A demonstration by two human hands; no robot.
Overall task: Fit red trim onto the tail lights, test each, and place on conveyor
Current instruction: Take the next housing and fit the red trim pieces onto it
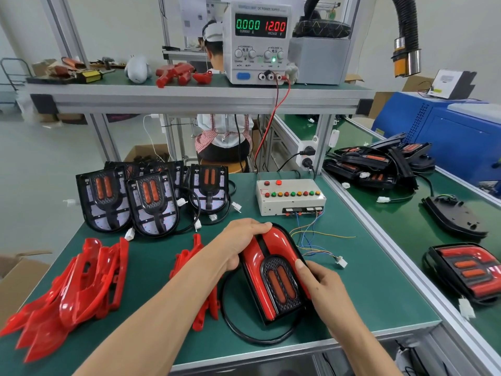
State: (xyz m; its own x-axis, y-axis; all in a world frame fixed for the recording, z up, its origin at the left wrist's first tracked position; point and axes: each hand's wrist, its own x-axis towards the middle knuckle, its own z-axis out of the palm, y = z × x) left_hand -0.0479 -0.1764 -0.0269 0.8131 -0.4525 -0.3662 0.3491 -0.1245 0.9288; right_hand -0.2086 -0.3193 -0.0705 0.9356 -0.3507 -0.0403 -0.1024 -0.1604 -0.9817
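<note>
- Our left hand curls over the far, rounded end of the tail light; its fingers wrap the top edge of the red trim and hold it.
- Our right hand grips the light's right side, thumb lying on the black mesh bezel, the other fingers tucked under the edge.
- The light lies flat on the green mat near the bench's front edge, trim seated on it, its black cable looping round the near end.
- Loose red trims lie in a pile at the left; a few more lie just beside our left forearm.
- Untrimmed lights stand behind.
- A button box sits beyond the light, with thin coloured wires trailing from it.
- On the conveyor at the right lie one trimmed light and a heap of dark ones.
- The power supply on the shelf reads 0.000 and 12.00.
</note>
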